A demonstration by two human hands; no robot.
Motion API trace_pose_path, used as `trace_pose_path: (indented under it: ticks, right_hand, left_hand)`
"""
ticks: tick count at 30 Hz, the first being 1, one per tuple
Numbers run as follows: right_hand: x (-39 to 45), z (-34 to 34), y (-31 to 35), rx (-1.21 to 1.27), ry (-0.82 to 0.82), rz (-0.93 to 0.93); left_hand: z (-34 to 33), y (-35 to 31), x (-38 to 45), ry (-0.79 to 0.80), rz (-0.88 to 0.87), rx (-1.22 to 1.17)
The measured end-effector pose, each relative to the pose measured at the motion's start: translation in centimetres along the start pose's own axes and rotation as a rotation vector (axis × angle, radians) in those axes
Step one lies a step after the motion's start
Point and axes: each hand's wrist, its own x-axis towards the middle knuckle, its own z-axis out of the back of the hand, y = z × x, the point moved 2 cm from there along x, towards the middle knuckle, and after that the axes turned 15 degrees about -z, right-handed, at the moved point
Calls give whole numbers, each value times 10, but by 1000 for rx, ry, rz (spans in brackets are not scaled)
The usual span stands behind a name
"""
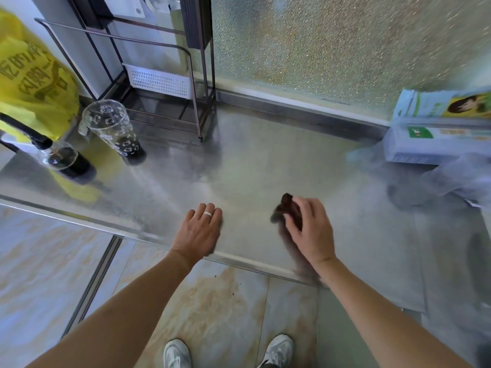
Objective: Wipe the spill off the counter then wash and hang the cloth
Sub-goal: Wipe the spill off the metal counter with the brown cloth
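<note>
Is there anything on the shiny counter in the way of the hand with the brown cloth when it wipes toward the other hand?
Nothing visible. The right hand grips the dark cloth on the steel counter, and the stretch across to the left hand, resting flat, looks bare. The patterned glass stands farther back left.

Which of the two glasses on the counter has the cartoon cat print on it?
The taller glass, standing nearer the metal rack, carries the cat print. The shorter glass at the left edge is plain; both hold dark liquid.
</note>
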Motion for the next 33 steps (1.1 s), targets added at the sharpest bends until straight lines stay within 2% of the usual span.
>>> trace_pose_path:
  ticks: [4, 8, 20, 28, 31, 33]
  right_hand:
    - [16, 1, -46, -123, -100, -310]
    - [11, -17, -33, -132, -83, -355]
    - [-26, -63, 71, -82, 29, -168]
    - [-93, -56, 101, 135, 229, 46]
    - [-94, -42, 96, 220, 380, 168]
    - [-82, -28, 87, 245, 417, 223]
  left_hand:
    - [-3, 0, 0, -11, -4, -1]
    - [-5, 1, 1, -7, 12, -2]
    - [-3, -1, 1, -4, 30, -17]
    - [1, -1, 0, -46, -12, 10]
    - [0, -1, 1, -47, -13, 18]
    - [-2, -1, 0, -27, -18, 9]
